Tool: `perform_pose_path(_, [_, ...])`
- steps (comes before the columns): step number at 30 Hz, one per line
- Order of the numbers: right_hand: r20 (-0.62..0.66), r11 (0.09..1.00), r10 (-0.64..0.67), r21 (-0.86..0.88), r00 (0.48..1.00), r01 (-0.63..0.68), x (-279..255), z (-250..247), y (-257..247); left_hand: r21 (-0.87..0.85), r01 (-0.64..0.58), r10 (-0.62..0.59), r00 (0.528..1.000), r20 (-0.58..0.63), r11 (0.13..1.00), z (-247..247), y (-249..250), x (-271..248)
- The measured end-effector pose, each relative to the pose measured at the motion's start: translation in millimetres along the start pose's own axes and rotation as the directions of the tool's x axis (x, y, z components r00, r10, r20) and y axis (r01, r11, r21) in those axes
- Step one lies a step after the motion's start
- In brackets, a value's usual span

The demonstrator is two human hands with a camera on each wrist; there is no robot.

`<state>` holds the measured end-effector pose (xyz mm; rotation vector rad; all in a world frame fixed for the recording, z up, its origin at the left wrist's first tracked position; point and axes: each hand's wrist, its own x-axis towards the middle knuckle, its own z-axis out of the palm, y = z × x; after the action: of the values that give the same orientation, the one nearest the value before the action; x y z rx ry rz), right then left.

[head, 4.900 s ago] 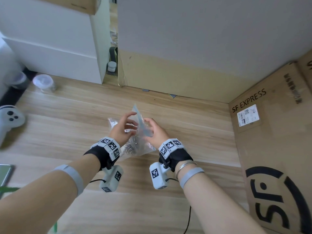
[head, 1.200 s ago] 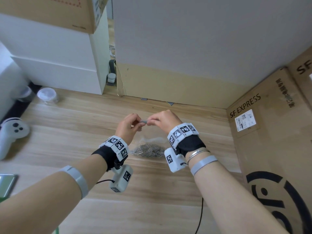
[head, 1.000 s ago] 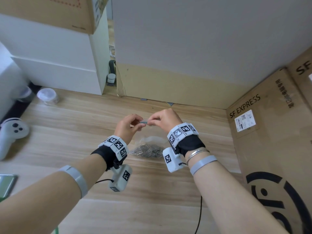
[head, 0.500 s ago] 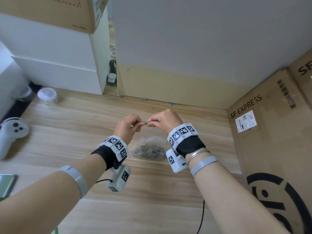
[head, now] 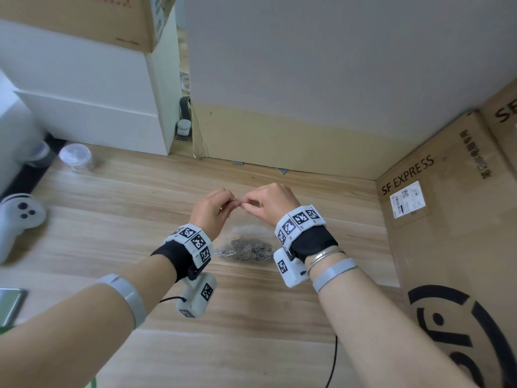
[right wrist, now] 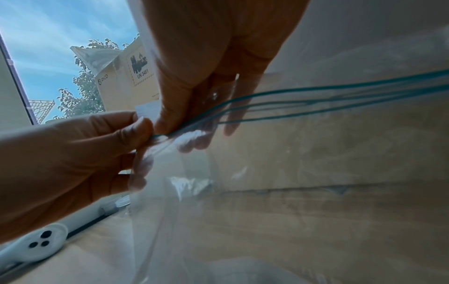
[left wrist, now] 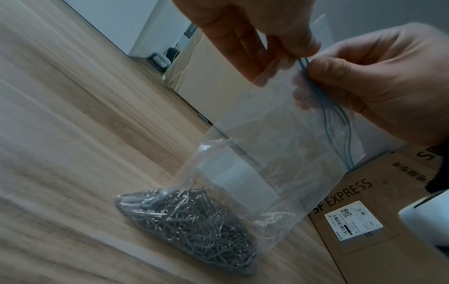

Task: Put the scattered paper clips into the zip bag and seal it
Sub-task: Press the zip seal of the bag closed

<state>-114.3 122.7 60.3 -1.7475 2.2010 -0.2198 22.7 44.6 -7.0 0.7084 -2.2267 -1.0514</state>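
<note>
The clear zip bag [left wrist: 267, 153] hangs upright, its bottom resting on the wooden table [head: 112, 233]. A heap of silver paper clips [left wrist: 189, 230] fills the bottom of the bag, seen in the head view as paper clips [head: 243, 249] between my wrists. My left hand [head: 230, 205] and right hand [head: 249, 202] pinch the bag's top edge side by side, fingertips almost touching. The blue zip strip [left wrist: 340, 124] runs from the pinch past my right hand [left wrist: 364, 86]; my left hand [left wrist: 279, 50] pinches it from above. The zip strip [right wrist: 316, 96] looks parted into separate lines.
A large SF Express cardboard box [head: 447, 247] stands along the right side. A white controller [head: 19, 217], a clear lidded jar [head: 75, 156] and a phone [head: 11, 303] lie at the left. A white cabinet [head: 98, 107] and a wall close the back.
Since 4.9 s ago the bag has been lifted upright and the clips have settled at its bottom. Over the last second the two pinches have drawn slightly closer together.
</note>
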Motion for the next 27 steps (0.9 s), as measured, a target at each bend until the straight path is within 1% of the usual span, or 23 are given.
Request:
perform_pose_path(2, [-0.004,1.0,0.004,0.004,1.0,-0.004,1,2,0,0.012,-0.02,0.02,1.0,-0.003,1.0,0,1,0])
perform_pose_path(3, [0.011,1.0,0.013,0.02,1.0,-0.013,1,2,1,0.004,-0.012,0.012,1.0,0.004,1.0,0,1,0])
perform_pose_path(5, [0.057,0.998,0.036,0.058,0.998,-0.04,0,-3,2,-0.026,0.018,-0.018,1.0,0.026,0.999,0,-1,-1])
perform_pose_path(8, [0.115,0.995,0.069,0.068,0.991,-0.077,0,-10,6,-0.076,0.089,-0.086,0.996,0.038,0.993,-1,-3,-2])
perform_pose_path(13, [0.125,0.993,0.101,0.051,0.987,-0.108,0,-14,8,-0.142,0.13,-0.117,0.989,0.095,0.981,-4,2,-2])
perform_pose_path(16, [0.121,0.992,0.111,0.052,0.986,-0.118,-1,-13,8,-0.11,0.103,-0.094,0.992,0.087,0.989,-4,0,-2])
perform_pose_path(21, [0.116,0.993,0.11,0.026,0.987,-0.114,-1,-12,6,-0.061,0.0,0.004,0.998,0.068,0.998,-2,-1,-1])
perform_pose_path(27, [0.109,0.996,0.091,0.0,0.99,-0.091,-1,-11,7,-0.066,0.011,-0.007,0.998,0.07,0.998,-1,-2,0])
